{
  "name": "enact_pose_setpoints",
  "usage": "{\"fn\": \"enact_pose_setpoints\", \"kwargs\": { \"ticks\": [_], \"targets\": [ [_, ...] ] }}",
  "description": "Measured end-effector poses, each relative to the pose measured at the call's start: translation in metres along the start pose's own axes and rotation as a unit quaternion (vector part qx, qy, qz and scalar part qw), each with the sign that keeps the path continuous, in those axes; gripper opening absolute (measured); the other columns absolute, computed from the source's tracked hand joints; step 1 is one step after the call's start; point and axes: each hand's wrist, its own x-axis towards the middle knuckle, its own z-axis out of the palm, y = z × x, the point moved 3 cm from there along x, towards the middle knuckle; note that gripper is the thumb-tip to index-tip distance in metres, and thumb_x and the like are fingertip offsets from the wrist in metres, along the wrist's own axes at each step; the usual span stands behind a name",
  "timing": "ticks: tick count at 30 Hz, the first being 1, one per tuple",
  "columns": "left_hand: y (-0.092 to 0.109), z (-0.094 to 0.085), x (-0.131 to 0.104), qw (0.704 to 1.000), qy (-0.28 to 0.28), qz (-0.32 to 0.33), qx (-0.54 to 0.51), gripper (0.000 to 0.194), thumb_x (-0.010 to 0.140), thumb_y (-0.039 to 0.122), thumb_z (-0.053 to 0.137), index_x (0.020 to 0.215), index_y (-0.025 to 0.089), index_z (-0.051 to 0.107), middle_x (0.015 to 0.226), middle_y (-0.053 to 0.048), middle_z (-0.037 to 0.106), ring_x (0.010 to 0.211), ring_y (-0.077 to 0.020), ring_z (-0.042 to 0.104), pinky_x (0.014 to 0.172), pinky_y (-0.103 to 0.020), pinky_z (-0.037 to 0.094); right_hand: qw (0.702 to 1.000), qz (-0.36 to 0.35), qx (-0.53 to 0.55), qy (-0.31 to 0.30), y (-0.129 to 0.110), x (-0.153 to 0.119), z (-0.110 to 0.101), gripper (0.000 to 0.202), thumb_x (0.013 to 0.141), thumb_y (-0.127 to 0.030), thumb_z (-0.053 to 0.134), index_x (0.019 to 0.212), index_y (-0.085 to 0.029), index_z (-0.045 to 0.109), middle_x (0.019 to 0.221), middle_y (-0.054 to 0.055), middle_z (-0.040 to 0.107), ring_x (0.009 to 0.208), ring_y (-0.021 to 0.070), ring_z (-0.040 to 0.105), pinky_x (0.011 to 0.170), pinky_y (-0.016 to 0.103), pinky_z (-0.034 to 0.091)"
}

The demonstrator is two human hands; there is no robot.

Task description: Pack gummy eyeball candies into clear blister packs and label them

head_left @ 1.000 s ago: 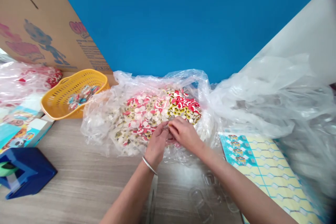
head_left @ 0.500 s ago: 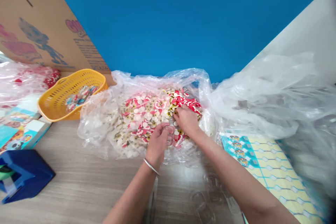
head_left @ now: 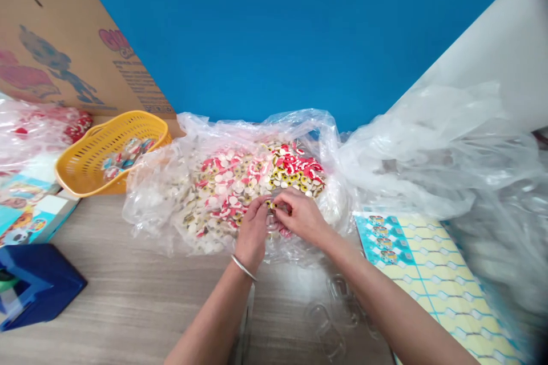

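Observation:
My left hand (head_left: 252, 234), with a white bangle at its wrist, pinches a small clear plastic blister shell (head_left: 272, 222). Thumb and fingers of my right hand (head_left: 302, 217) are closed at the shell's upper end on a small yellow-and-black eye-like piece (head_left: 269, 204), partly hidden by the fingertips. Just beyond both hands lies a heap of small flat pieces (head_left: 295, 168), red, white and yellow with black dots. They spread through an open clear plastic bag (head_left: 149, 199), whose film covers the left part of the heap.
A yellow basket (head_left: 81, 168) with small packed items stands left, before a cardboard box (head_left: 141, 77). Nearer is a dark blue container (head_left: 47, 285). Clear shells (head_left: 327, 331) lie on the wooden table (head_left: 128, 285), beside printed card sheets (head_left: 432, 262) and crumpled plastic film (head_left: 411, 165) at right.
My right hand has drawn back from the heap toward my left hand and now meets the clear shell with a small piece in its fingertips. The view has shifted slightly.

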Motion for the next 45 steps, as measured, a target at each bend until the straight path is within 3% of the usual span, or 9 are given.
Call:
{"fn": "enact_pose_setpoints", "kwargs": {
  "ticks": [7, 15, 20, 23, 26, 29, 32, 37, 45],
  "targets": [
    [-0.001, 0.002, 0.000, 0.999, -0.018, -0.031, 0.040, 0.049, 0.070, 0.042, 0.078, 0.108, 0.018, 0.057, 0.085, -0.003, 0.071, 0.067, -0.0179, 0.069, 0.059, -0.027, 0.055, 0.998, 0.042, -0.013, -0.035, -0.001, 0.000, -0.002, 0.017, 0.087, -0.014, 0.057, 0.093, -0.021, 0.071, 0.092, 0.002, 0.070, 0.085, 0.0159, 0.063, 0.078, 0.025, 0.044],
    [0.004, 0.011, 0.006, 1.000, -0.010, -0.028, 0.008, 0.047, 0.069, 0.037, 0.078, 0.107, 0.020, 0.055, 0.082, 0.001, 0.066, 0.072, -0.0192, 0.072, 0.065, -0.030, 0.058, 0.958, 0.147, -0.237, 0.069, 0.028, 0.055, -0.044, 0.027, 0.098, -0.022, 0.046, 0.114, -0.021, 0.068, 0.119, 0.011, 0.063, 0.097, 0.0222, 0.064, 0.083, 0.031, 0.047],
    [0.006, 0.014, 0.009, 1.000, 0.005, -0.025, -0.006, 0.048, 0.070, 0.037, 0.078, 0.109, 0.020, 0.055, 0.091, 0.000, 0.064, 0.078, -0.0184, 0.072, 0.072, -0.032, 0.059, 0.956, 0.101, -0.274, 0.041, 0.041, 0.065, -0.034, 0.027, 0.099, -0.024, 0.044, 0.114, -0.023, 0.066, 0.128, 0.010, 0.057, 0.097, 0.0205, 0.063, 0.077, 0.029, 0.048],
    [0.007, 0.014, 0.010, 0.999, 0.012, -0.029, -0.026, 0.047, 0.071, 0.035, 0.078, 0.109, 0.020, 0.055, 0.096, -0.002, 0.065, 0.083, -0.0195, 0.072, 0.075, -0.034, 0.059, 0.975, 0.078, -0.186, 0.094, 0.047, 0.060, -0.031, 0.019, 0.092, -0.020, 0.049, 0.104, -0.020, 0.065, 0.120, 0.010, 0.061, 0.097, 0.0208, 0.063, 0.079, 0.030, 0.048],
    [0.009, 0.014, 0.008, 0.997, -0.001, -0.040, -0.065, 0.046, 0.074, 0.032, 0.077, 0.112, 0.020, 0.056, 0.104, -0.004, 0.066, 0.091, -0.0214, 0.072, 0.078, -0.033, 0.059, 0.977, 0.134, 0.061, 0.154, 0.051, 0.052, -0.032, 0.014, 0.081, -0.019, 0.055, 0.094, -0.019, 0.061, 0.086, 0.002, 0.064, 0.074, 0.0164, 0.061, 0.069, 0.028, 0.049],
    [0.010, 0.019, 0.005, 0.991, -0.048, -0.040, -0.122, 0.042, 0.077, 0.030, 0.075, 0.114, 0.021, 0.057, 0.112, -0.006, 0.067, 0.098, -0.0228, 0.071, 0.081, -0.034, 0.058, 0.919, 0.174, 0.332, 0.122, 0.043, 0.035, -0.026, 0.022, 0.076, -0.028, 0.061, 0.096, -0.020, 0.060, 0.065, -0.006, 0.057, 0.051, 0.0119, 0.051, 0.047, 0.022, 0.039],
    [0.011, 0.027, 0.000, 0.982, -0.098, -0.029, -0.160, 0.035, 0.082, 0.032, 0.071, 0.113, 0.021, 0.060, 0.115, -0.006, 0.067, 0.098, -0.0211, 0.068, 0.085, -0.034, 0.057, 0.881, 0.184, 0.430, 0.068, 0.026, 0.009, -0.016, 0.026, 0.072, -0.038, 0.071, 0.090, -0.020, 0.064, 0.061, -0.006, 0.058, 0.046, 0.0108, 0.048, 0.041, 0.021, 0.036],
    [0.011, 0.034, -0.009, 0.983, -0.097, -0.006, -0.157, 0.031, 0.086, 0.038, 0.066, 0.111, 0.020, 0.063, 0.111, -0.006, 0.067, 0.100, -0.0189, 0.065, 0.080, -0.027, 0.054, 0.916, 0.151, 0.356, 0.105, 0.006, -0.029, -0.007, 0.012, 0.077, -0.032, 0.070, 0.081, -0.021, 0.068, 0.072, -0.001, 0.067, 0.061, 0.0137, 0.059, 0.059, 0.026, 0.049],
    [0.010, 0.043, -0.026, 0.990, -0.103, -0.026, -0.093, 0.043, 0.074, 0.025, 0.076, 0.114, 0.019, 0.062, 0.105, -0.006, 0.070, 0.092, -0.0200, 0.068, 0.073, -0.027, 0.052, 0.978, 0.009, 0.115, 0.173, -0.008, -0.060, -0.013, 0.012, 0.089, -0.013, 0.060, 0.087, -0.021, 0.068, 0.092, 0.004, 0.064, 0.091, 0.0187, 0.061, 0.083, 0.032, 0.048]
  ]
}}
